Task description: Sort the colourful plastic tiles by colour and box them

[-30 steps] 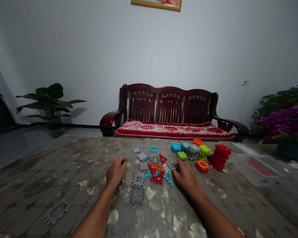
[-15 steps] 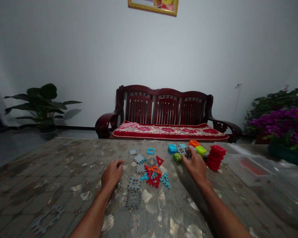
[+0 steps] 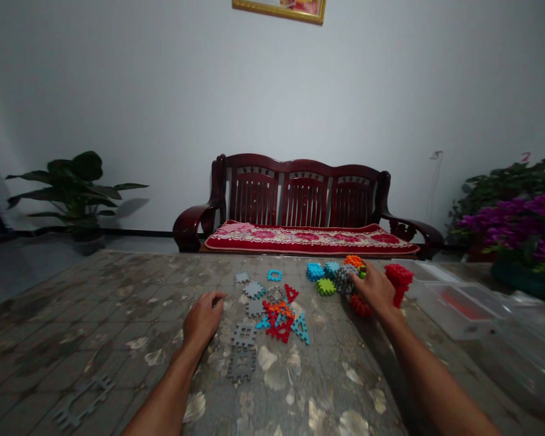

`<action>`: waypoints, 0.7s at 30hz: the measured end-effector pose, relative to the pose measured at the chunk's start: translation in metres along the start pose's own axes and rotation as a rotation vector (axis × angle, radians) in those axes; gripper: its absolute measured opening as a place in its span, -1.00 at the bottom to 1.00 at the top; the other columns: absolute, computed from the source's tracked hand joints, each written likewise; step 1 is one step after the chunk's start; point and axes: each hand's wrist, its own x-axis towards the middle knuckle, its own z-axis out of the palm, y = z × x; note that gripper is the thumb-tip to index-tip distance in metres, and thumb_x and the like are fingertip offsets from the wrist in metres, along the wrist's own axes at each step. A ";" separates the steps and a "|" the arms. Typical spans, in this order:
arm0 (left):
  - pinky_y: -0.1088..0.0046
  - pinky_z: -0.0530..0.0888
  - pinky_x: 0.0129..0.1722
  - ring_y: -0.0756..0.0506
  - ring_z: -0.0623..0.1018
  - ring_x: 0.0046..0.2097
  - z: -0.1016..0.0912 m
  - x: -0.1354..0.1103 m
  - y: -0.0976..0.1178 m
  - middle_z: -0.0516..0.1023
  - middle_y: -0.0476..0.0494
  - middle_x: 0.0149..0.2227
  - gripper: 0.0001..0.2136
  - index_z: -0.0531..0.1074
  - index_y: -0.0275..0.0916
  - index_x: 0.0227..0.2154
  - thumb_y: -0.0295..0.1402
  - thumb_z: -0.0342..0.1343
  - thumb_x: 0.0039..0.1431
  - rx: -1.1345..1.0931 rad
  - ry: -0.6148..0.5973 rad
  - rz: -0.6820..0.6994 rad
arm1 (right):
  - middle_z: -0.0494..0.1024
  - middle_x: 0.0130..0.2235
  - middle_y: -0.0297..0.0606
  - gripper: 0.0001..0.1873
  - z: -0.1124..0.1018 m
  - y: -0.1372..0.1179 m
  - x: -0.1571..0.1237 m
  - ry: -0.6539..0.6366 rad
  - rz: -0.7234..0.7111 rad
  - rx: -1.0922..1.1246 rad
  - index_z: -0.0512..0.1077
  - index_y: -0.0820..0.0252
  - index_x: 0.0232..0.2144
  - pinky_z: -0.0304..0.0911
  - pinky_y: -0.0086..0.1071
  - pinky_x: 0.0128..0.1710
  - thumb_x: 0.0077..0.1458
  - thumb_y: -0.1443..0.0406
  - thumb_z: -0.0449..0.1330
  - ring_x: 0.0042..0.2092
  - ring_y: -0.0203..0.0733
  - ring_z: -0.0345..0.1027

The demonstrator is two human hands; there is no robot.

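Dim, flat, bluish room light. The wall (image 3: 272, 91) is palest far beyond the fingers and darkens into every corner. The plant (image 3: 75, 181), far left of the left fingers (image 3: 213, 298), throws a soft shadow rightward. Pale sheen dots the surface (image 3: 118, 315) nearer than the fingers. Right of the right fingers (image 3: 358, 280), the clear boxes (image 3: 458, 309) smear and stretch.

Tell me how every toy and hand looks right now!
left hand: resting on table, fingers curled, empty
right hand: over the block stacks, touching them
red stack: upright
flat pieces: scattered, overlapping
clear box: looks open
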 end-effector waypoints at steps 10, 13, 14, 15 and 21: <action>0.46 0.44 -0.11 -0.11 0.58 -0.04 -0.005 -0.002 0.006 0.62 -0.09 -0.03 -0.72 0.58 -0.11 -0.13 -0.42 0.00 0.21 -0.002 0.004 -0.016 | 0.63 -0.07 -0.19 -0.68 0.025 -0.078 -0.127 -0.340 -0.610 0.661 0.56 0.11 -0.09 0.33 -0.21 0.02 0.14 0.23 0.15 -0.05 -0.08 0.48; 0.46 0.44 -0.11 -0.10 0.58 -0.05 -0.006 -0.002 0.008 0.63 -0.09 -0.03 -0.72 0.58 -0.11 -0.13 -0.41 0.01 0.21 -0.019 -0.003 -0.036 | 0.57 0.04 -0.17 -0.58 0.019 -0.108 -0.164 -0.497 -0.827 0.602 0.51 0.10 0.04 0.25 -0.19 0.12 0.11 0.19 0.25 0.08 -0.05 0.39; 0.46 0.44 -0.11 -0.11 0.58 -0.04 -0.006 -0.002 0.008 0.63 -0.09 -0.03 -0.72 0.58 -0.12 -0.12 -0.40 0.01 0.22 -0.022 -0.007 -0.041 | 0.52 0.12 -0.14 -0.48 0.018 -0.116 -0.171 -0.519 -0.867 0.560 0.46 0.11 0.11 0.21 -0.14 0.17 0.09 0.13 0.29 0.14 -0.01 0.34; 0.45 0.44 -0.11 -0.11 0.58 -0.04 -0.006 -0.002 0.008 0.63 -0.10 -0.03 -0.73 0.58 -0.12 -0.12 -0.40 0.01 0.22 -0.024 -0.009 -0.043 | 0.43 0.21 -0.10 -0.35 0.016 -0.122 -0.175 -0.531 -0.900 0.514 0.40 0.10 0.18 0.15 -0.08 0.21 0.06 0.05 0.32 0.20 0.06 0.27; 0.45 0.43 -0.09 -0.11 0.58 -0.04 -0.004 -0.002 0.006 0.63 -0.10 -0.03 -0.73 0.57 -0.12 -0.12 -0.40 0.00 0.23 -0.022 -0.001 -0.037 | 0.33 0.27 -0.01 -0.20 0.018 -0.144 -0.180 -0.546 -1.113 0.328 0.29 0.14 0.25 0.15 -0.08 0.19 0.08 -0.12 0.28 0.22 0.12 0.20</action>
